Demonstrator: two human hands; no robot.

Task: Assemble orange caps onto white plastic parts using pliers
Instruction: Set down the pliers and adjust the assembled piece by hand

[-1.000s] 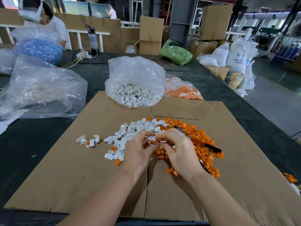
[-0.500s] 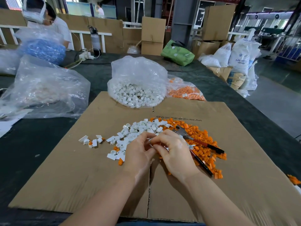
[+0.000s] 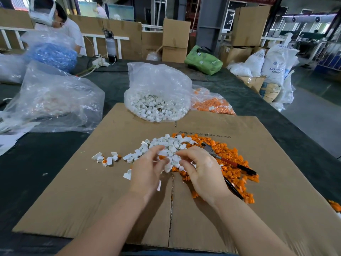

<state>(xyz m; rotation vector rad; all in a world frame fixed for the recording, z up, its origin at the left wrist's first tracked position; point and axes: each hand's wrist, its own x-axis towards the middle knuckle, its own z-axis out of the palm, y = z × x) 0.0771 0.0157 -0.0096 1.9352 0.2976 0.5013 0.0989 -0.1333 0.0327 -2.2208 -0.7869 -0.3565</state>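
Sorting white parts (image 3: 167, 145), my left hand (image 3: 147, 172) and right hand (image 3: 201, 172) hover loosely curled, grip unclear; pliers (image 3: 228, 162) lie untouched, needed next.

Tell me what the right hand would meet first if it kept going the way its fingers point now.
The right hand points up-left toward the left hand. Its fingertips already sit at the white plastic parts, so those come first, probably, then the left hand's fingers; depth is unclear in this one view.
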